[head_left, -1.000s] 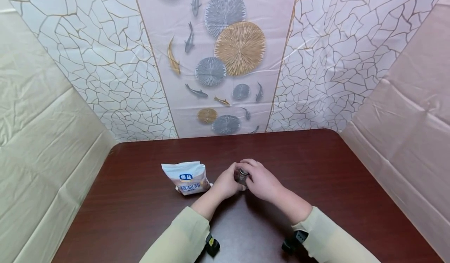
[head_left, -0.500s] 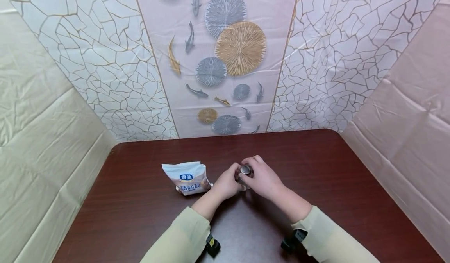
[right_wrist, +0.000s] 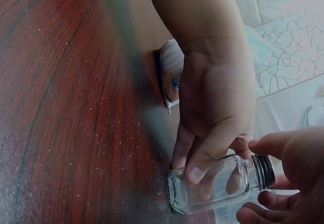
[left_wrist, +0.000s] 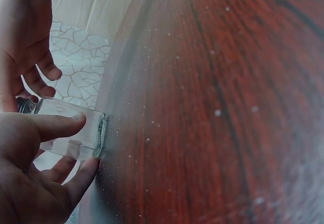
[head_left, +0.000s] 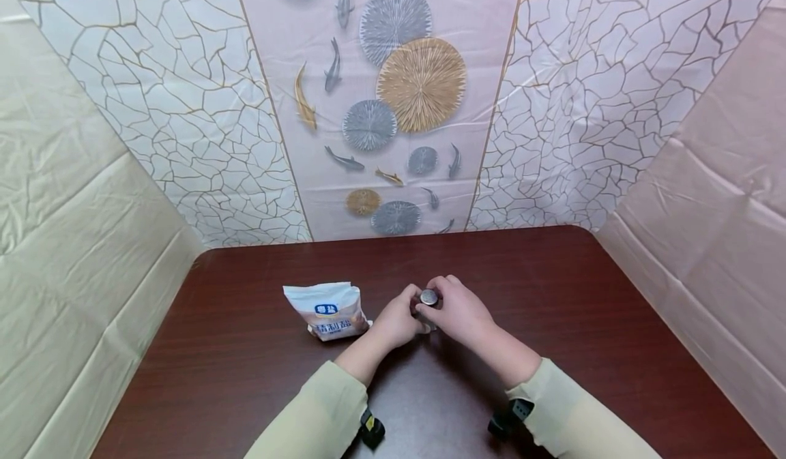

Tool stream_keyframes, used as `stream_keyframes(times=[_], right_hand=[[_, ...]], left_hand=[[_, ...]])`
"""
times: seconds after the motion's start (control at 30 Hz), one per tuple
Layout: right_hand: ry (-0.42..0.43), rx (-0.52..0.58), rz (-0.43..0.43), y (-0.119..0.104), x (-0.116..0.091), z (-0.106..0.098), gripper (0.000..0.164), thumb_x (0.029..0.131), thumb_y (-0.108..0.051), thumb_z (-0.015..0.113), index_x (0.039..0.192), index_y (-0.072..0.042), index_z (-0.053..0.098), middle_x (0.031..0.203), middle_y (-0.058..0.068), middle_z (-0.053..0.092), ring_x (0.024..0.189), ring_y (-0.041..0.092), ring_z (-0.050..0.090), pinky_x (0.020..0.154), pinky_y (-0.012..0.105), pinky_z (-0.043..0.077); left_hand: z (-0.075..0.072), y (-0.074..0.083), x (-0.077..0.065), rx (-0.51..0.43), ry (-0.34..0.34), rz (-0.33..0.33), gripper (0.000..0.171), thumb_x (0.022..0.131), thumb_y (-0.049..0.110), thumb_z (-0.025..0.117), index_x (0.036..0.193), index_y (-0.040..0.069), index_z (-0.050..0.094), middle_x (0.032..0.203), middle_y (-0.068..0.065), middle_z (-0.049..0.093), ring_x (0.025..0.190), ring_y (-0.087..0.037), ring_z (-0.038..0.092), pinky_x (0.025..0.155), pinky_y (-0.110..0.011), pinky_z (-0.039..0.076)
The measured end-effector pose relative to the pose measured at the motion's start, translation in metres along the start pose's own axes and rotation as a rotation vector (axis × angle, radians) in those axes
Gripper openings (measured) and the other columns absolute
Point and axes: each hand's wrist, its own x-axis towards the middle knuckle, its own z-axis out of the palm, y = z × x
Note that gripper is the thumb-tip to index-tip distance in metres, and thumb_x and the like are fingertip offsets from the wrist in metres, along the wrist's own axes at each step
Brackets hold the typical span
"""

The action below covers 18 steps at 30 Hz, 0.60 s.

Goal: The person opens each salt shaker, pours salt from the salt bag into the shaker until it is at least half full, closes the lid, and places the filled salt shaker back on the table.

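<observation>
A small clear glass jar stands on the table between both hands. Its screw cap shows a silver top in the head view and a dark rim from the side. My left hand grips the glass body, thumb on one side and fingers on the other. With thumb and fingers around the cap, my right hand holds it on the jar's neck. Only a thin layer of white grains shows near the jar's base in the right wrist view. Part of the glass hides behind the fingers.
A white and pink bag of salt with blue print stands left of the left hand. Fine white grains lie scattered over the dark red wooden table. Patterned cloth walls rise behind the table and at both sides.
The silver cap top, hidden a second ago, has come into view between the hands and now looks more level. My right hand shifted slightly around it; the left hand and salt bag stayed put.
</observation>
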Motion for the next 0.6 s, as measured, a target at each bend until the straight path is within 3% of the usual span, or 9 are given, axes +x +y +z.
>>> stream_keyframes(times=[0.4,0.6], right_hand=[[-0.002,0.010,-0.024,0.0035,-0.0010,0.0023,0.030,0.086,-0.033,0.076,0.109,-0.016,0.067,0.096,0.000,0.056,0.077,0.013,0.055,0.070,0.033,0.050],[-0.009,0.012,-0.076,0.0049,-0.0012,0.0023,0.029,0.088,-0.028,0.074,0.113,-0.015,0.067,0.102,0.001,0.056,0.080,0.015,0.058,0.074,0.035,0.052]], left_hand=[[-0.0002,0.0019,-0.0012,-0.016,-0.004,-0.005,0.047,0.076,0.007,0.083,0.110,0.018,0.052,0.094,0.003,0.062,0.086,-0.014,0.058,0.078,-0.034,0.049],[0.0001,0.0020,0.0000,-0.014,-0.004,-0.006,0.048,0.075,0.005,0.083,0.109,0.017,0.052,0.094,0.004,0.062,0.087,-0.014,0.057,0.078,-0.034,0.048]])
